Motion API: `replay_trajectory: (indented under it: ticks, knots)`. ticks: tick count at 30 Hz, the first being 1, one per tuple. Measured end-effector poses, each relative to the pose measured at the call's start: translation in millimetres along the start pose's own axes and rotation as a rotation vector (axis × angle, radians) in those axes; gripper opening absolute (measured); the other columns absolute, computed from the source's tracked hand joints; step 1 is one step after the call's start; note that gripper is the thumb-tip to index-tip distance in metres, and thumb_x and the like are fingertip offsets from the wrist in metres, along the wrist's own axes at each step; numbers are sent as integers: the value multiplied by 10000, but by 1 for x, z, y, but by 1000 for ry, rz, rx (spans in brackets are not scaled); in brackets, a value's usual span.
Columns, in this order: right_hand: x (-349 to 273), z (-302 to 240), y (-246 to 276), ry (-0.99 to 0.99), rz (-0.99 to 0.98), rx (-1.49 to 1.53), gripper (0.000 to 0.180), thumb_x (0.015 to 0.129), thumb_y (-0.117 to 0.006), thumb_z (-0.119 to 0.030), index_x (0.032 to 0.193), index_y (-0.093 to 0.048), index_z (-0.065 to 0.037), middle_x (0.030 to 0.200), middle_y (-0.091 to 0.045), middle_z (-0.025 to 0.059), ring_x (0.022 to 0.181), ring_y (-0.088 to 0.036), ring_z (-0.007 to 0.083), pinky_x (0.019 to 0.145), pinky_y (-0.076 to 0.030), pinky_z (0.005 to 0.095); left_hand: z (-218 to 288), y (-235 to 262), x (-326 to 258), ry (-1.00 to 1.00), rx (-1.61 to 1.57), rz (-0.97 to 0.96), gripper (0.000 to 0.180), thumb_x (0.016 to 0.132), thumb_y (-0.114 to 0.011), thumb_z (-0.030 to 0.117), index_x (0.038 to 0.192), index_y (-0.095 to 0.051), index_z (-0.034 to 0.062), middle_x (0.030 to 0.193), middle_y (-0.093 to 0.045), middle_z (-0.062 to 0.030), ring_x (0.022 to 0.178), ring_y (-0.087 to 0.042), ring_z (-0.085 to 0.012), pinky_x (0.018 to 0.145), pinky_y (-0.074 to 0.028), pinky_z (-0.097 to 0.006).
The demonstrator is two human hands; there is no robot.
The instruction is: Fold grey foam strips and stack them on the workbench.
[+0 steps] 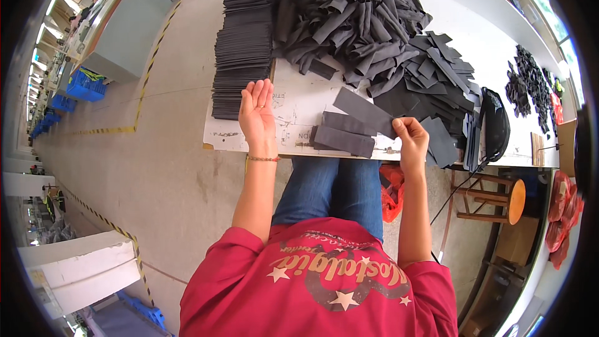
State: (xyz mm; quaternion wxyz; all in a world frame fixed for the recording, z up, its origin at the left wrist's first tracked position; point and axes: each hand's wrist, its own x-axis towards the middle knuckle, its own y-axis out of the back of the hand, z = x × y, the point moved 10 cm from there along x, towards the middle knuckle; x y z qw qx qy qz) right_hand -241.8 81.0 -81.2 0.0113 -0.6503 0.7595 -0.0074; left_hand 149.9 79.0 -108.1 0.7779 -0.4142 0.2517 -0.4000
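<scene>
My right hand pinches one end of a dark grey rectangular strip, which looks like fabric. The strip reaches up and left over the near part of the white table. Under it, several similar loose strips overlap near the front edge. My left hand is raised with the palm showing and the fingers stretched out, holding nothing. It is beside the near end of a long row of tightly stacked dark strips.
A large heap of curled dark strips lies at the back, with flat pieces to its right. Further right is a black rounded object with a cord. A wooden stool and red plastic bag stand below the table.
</scene>
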Motion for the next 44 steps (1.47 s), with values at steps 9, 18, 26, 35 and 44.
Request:
replay_trajectory:
  ticks: [9, 18, 26, 35, 44]
  knots:
    - [29, 39, -40, 317, -214, -837, 133, 802, -710, -169, 798, -685, -38, 752, -624, 113, 764, -631, 286, 676, -492, 373, -103, -11, 28, 240, 814, -129, 265, 923, -655, 188, 1029, -633, -54, 888, -686, -153, 699, -697, -199, 605, -574, -293]
    - [19, -2, 56, 264, 143, -1218, 236, 818, -703, -202, 993, -644, -55, 966, -626, 120, 948, -600, 337, 787, -491, 428, -132, -15, 66, -73, 1695, 86, 378, 784, -762, 312, 973, -664, 0, 892, -696, -208, 884, -670, -372, 803, -510, -426]
    - [15, 38, 93, 175, 51, -1539, 397, 767, -720, -180, 1112, -617, -13, 1106, -576, 142, 1056, -538, 322, 871, -460, 417, -121, -68, 29, -223, 1138, -39, 258, 903, -676, 277, 888, -644, 22, 764, -671, -100, 649, -643, -214, 606, -485, -336]
    - [3, 18, 54, 578, 24, -1524, 249, 776, -573, -17, 1022, -609, -13, 996, -594, 114, 979, -555, 271, 859, -451, 386, -164, -218, -15, -794, 1505, -780, 247, 746, -791, 239, 818, -643, 55, 810, -604, -80, 781, -616, -280, 705, -501, -385]
    - [10, -28, 19, 229, 118, -557, 421, 941, -611, -131, 1326, -447, -85, 1094, -616, 187, 968, -611, 296, 849, -475, 384, -142, -115, 25, 285, 650, -292, 256, 873, -718, 173, 1072, -659, 23, 809, -685, -68, 799, -694, -191, 722, -524, -248]
